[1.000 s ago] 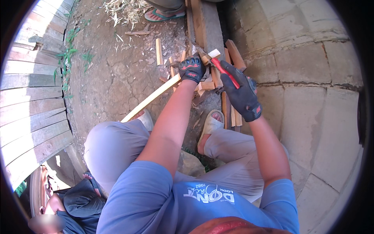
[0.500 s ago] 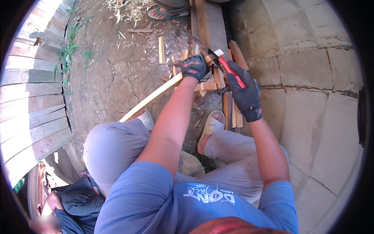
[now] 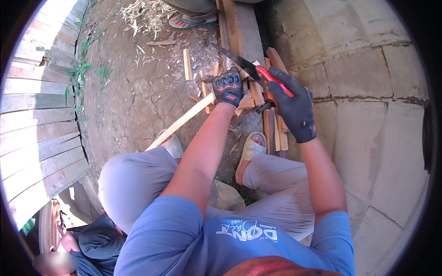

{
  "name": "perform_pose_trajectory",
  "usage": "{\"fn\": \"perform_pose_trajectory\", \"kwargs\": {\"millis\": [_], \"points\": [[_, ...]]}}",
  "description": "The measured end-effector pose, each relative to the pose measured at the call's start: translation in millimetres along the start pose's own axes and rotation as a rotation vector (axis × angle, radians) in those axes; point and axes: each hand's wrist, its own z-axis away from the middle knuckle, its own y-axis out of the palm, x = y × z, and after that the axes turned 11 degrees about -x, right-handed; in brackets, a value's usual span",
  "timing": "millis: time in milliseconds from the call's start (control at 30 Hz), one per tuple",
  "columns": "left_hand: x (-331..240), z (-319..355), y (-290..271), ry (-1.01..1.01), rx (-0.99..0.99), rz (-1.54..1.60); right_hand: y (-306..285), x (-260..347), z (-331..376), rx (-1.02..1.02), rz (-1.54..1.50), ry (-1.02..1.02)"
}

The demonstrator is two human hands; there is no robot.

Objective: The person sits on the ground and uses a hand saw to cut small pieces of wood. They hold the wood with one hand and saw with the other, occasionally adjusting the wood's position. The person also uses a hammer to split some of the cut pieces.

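My left hand (image 3: 229, 88), in a black glove with red trim, is closed around a long pale wooden strip (image 3: 183, 121). The strip runs from the glove down and left to beside my left foot. Its far end is hidden by the glove and the saw. In my gloved right hand (image 3: 294, 106) is a handsaw with a red handle (image 3: 275, 82), fingers wrapped round the grip. The dark saw blade (image 3: 240, 59) points up and left, passing just beyond my left hand. Whether its teeth touch the strip, I cannot tell.
Several short wood offcuts (image 3: 247, 103) lie under and around my hands. A thick timber beam (image 3: 242, 30) stretches away ahead, beside another person's sandalled foot (image 3: 192, 21) and wood shavings (image 3: 147, 16). A block wall (image 3: 363, 78) stands on the right. Another person (image 3: 99, 239) sits at lower left.
The saw has turned so more of its blade shows, and my right hand has shifted slightly right. My left hand has moved slightly down with the strip. The view has shifted a little.
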Motion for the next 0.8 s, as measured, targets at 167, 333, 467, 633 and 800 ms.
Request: {"fn": "perform_pose_trajectory", "kwargs": {"millis": [167, 333, 467, 633, 800], "points": [[-12, 12, -6, 0.070, -0.101, -0.063, -4, -1, 9, -0.052, -0.014, 0.005], [-15, 18, -6, 0.021, -0.120, 0.002, -7, 10, 10, -0.019, 0.043, 0.007], [-17, 17, -5, -0.083, -0.042, 0.192, -9, 7, 16, 0.065, 0.109, -0.182], [3, 1, -12, -0.091, 0.234, 0.239, -11, 1, 24, 0.127, 0.174, -0.188], [9, 2, -8, -0.077, 0.195, 0.200, -1, -4, 30, 0.081, 0.225, -0.212]]}}
